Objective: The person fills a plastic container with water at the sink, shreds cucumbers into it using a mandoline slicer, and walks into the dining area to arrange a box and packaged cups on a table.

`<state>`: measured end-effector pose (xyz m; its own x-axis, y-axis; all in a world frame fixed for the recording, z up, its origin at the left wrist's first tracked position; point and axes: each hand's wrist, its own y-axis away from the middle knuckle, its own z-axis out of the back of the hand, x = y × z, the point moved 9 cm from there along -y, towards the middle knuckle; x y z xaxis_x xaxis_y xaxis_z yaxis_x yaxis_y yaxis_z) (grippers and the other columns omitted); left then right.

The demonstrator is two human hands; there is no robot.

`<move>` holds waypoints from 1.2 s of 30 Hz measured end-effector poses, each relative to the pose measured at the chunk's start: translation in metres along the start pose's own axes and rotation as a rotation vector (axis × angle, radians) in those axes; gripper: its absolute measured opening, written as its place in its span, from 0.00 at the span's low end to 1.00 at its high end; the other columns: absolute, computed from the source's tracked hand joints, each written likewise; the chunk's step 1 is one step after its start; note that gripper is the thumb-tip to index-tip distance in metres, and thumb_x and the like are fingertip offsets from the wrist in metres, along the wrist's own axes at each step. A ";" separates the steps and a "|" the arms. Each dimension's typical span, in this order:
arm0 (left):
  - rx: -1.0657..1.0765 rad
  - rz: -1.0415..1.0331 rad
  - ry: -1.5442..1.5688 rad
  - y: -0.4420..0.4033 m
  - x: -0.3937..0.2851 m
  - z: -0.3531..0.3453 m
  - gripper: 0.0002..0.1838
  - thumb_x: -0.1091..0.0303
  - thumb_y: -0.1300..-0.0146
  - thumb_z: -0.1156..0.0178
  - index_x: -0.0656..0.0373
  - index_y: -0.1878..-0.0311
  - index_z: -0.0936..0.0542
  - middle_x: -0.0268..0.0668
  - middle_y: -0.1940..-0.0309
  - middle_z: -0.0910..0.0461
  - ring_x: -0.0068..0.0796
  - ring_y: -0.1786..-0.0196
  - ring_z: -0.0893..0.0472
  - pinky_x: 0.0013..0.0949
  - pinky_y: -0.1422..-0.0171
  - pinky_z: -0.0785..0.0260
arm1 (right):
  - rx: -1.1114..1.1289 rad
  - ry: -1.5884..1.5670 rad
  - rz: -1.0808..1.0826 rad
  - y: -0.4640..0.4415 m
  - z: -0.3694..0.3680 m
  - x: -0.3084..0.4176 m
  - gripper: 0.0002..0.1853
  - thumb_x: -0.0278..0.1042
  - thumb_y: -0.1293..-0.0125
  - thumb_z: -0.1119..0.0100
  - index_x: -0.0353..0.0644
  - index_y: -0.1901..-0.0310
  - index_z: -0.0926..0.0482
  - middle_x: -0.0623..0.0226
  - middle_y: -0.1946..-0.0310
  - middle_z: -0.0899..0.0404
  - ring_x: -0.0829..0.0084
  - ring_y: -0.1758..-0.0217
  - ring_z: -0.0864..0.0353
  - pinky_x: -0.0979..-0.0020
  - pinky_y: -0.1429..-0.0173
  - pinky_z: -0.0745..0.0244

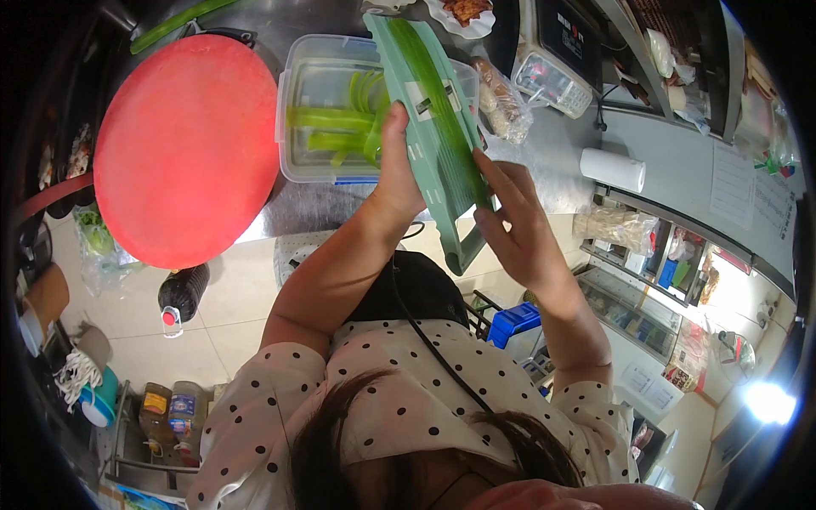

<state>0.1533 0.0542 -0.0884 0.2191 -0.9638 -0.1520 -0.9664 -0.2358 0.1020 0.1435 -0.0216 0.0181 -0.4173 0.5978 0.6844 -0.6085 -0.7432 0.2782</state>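
Observation:
My left hand (398,166) is closed around the near side edge of a pale green mandoline slicer (429,166), its thumb lying along the frame. The slicer is tilted over a clear plastic container (293,161). Lengthwise on its face lies a long green vegetable stem (425,72), its exact kind unclear. At the stem's lower end is my right hand (518,217), thumb and fingers around that end, partly hiding it. Thin green strips (336,119) of the vegetable lie in the container beneath the slicer.
A round red cutting board (187,153) rests at the left of the steel counter (544,174). On the right are a plastic-bagged item (503,102), a clear box (552,85) and a white roll (612,170). Another green stem (174,25) lies behind the board.

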 end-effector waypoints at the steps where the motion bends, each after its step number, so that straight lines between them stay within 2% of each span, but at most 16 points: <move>1: 0.004 -0.001 0.009 0.000 -0.002 -0.002 0.40 0.34 0.37 0.69 0.59 0.38 0.33 0.42 0.49 0.26 0.36 0.50 0.24 0.43 0.46 0.29 | -0.012 -0.025 -0.020 0.002 0.000 -0.001 0.30 0.21 0.40 0.47 0.35 0.35 0.38 0.51 0.53 0.33 0.61 0.55 0.28 0.69 0.51 0.31; 2: 0.008 0.007 0.014 0.000 -0.003 -0.003 0.40 0.33 0.37 0.69 0.59 0.38 0.33 0.42 0.49 0.26 0.36 0.50 0.24 0.43 0.46 0.29 | -0.021 0.040 0.006 0.005 -0.001 -0.007 0.30 0.21 0.40 0.47 0.35 0.34 0.38 0.52 0.54 0.33 0.64 0.56 0.28 0.70 0.54 0.30; 5: 0.001 0.014 -0.001 0.000 -0.003 -0.003 0.40 0.33 0.38 0.69 0.59 0.38 0.33 0.42 0.48 0.27 0.36 0.50 0.24 0.43 0.47 0.29 | -0.025 0.064 -0.048 0.004 -0.001 -0.008 0.32 0.21 0.42 0.45 0.37 0.34 0.39 0.53 0.56 0.33 0.62 0.59 0.28 0.68 0.55 0.29; 8: -0.008 0.003 -0.036 0.001 -0.001 -0.001 0.40 0.33 0.38 0.69 0.59 0.39 0.33 0.42 0.49 0.26 0.36 0.51 0.23 0.42 0.47 0.29 | 0.028 0.184 0.034 0.001 -0.008 -0.010 0.35 0.20 0.44 0.43 0.41 0.32 0.40 0.54 0.57 0.32 0.60 0.60 0.26 0.65 0.56 0.28; 14: -0.001 0.028 -0.007 0.004 0.008 0.004 0.39 0.34 0.37 0.68 0.59 0.39 0.33 0.42 0.51 0.25 0.37 0.52 0.23 0.41 0.48 0.29 | 0.051 0.280 0.023 -0.001 -0.009 -0.008 0.40 0.17 0.50 0.46 0.45 0.31 0.42 0.50 0.58 0.33 0.53 0.65 0.23 0.59 0.59 0.25; 17: -0.013 0.021 0.042 0.002 0.008 0.004 0.39 0.35 0.37 0.68 0.59 0.39 0.33 0.42 0.52 0.25 0.38 0.52 0.23 0.40 0.48 0.29 | -0.007 0.381 0.105 -0.002 -0.003 0.001 0.41 0.17 0.51 0.47 0.46 0.31 0.43 0.53 0.63 0.31 0.53 0.69 0.23 0.59 0.63 0.24; 19: 0.001 0.011 0.035 0.002 0.005 0.001 0.39 0.35 0.36 0.68 0.59 0.38 0.33 0.42 0.52 0.24 0.38 0.52 0.23 0.40 0.47 0.29 | -0.003 0.517 0.103 -0.002 -0.005 -0.001 0.41 0.18 0.50 0.46 0.46 0.31 0.42 0.58 0.68 0.30 0.58 0.72 0.23 0.61 0.67 0.24; 22: -0.012 0.021 0.058 0.007 0.000 -0.007 0.34 0.35 0.37 0.60 0.58 0.48 0.28 0.40 0.59 0.25 0.33 0.57 0.24 0.38 0.52 0.30 | -0.001 0.685 0.121 -0.001 -0.008 0.001 0.41 0.16 0.51 0.47 0.45 0.31 0.42 0.60 0.71 0.28 0.59 0.73 0.24 0.61 0.68 0.26; 25: -0.004 0.004 0.010 0.010 -0.004 -0.007 0.33 0.35 0.37 0.59 0.58 0.48 0.29 0.39 0.59 0.25 0.32 0.58 0.24 0.37 0.52 0.30 | 0.008 0.782 0.157 -0.003 -0.010 0.006 0.42 0.16 0.53 0.46 0.44 0.31 0.41 0.61 0.72 0.28 0.59 0.74 0.25 0.61 0.69 0.28; 26: -0.004 0.003 -0.011 0.010 -0.003 -0.006 0.35 0.35 0.37 0.62 0.58 0.44 0.30 0.40 0.56 0.25 0.34 0.56 0.24 0.38 0.50 0.30 | 0.013 0.804 0.169 -0.004 -0.010 0.008 0.42 0.16 0.53 0.45 0.45 0.31 0.41 0.62 0.72 0.28 0.60 0.74 0.25 0.61 0.70 0.28; 28: -0.001 0.000 -0.055 0.011 -0.001 -0.003 0.38 0.35 0.36 0.67 0.59 0.38 0.33 0.43 0.50 0.25 0.38 0.51 0.23 0.41 0.45 0.30 | 0.022 0.789 0.174 -0.007 -0.011 0.013 0.42 0.16 0.53 0.46 0.44 0.31 0.42 0.62 0.72 0.28 0.60 0.75 0.25 0.60 0.70 0.29; 31: 0.032 0.002 0.025 0.014 -0.004 -0.008 0.32 0.36 0.36 0.58 0.56 0.47 0.28 0.36 0.58 0.25 0.28 0.57 0.25 0.33 0.52 0.31 | -0.036 0.799 0.256 -0.009 -0.013 0.017 0.41 0.19 0.52 0.45 0.43 0.32 0.41 0.65 0.74 0.30 0.65 0.77 0.25 0.65 0.74 0.28; 32: 0.001 0.010 0.018 0.017 -0.001 -0.007 0.31 0.36 0.36 0.58 0.56 0.47 0.28 0.35 0.58 0.25 0.28 0.57 0.25 0.33 0.52 0.31 | -0.067 0.807 0.295 -0.009 -0.014 0.019 0.40 0.20 0.51 0.45 0.43 0.32 0.40 0.66 0.75 0.30 0.68 0.77 0.24 0.67 0.76 0.28; 36: -0.052 0.047 0.005 0.024 0.008 -0.003 0.30 0.37 0.35 0.58 0.54 0.46 0.29 0.35 0.58 0.25 0.26 0.56 0.25 0.32 0.51 0.32 | -0.054 0.752 0.295 -0.018 -0.015 0.020 0.41 0.21 0.51 0.46 0.41 0.31 0.44 0.64 0.73 0.29 0.66 0.76 0.23 0.66 0.75 0.27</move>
<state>0.1323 0.0406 -0.0838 0.1743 -0.9745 -0.1410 -0.9675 -0.1961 0.1597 0.1358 0.0080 0.0167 -0.8963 0.4356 0.0833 -0.4260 -0.8979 0.1109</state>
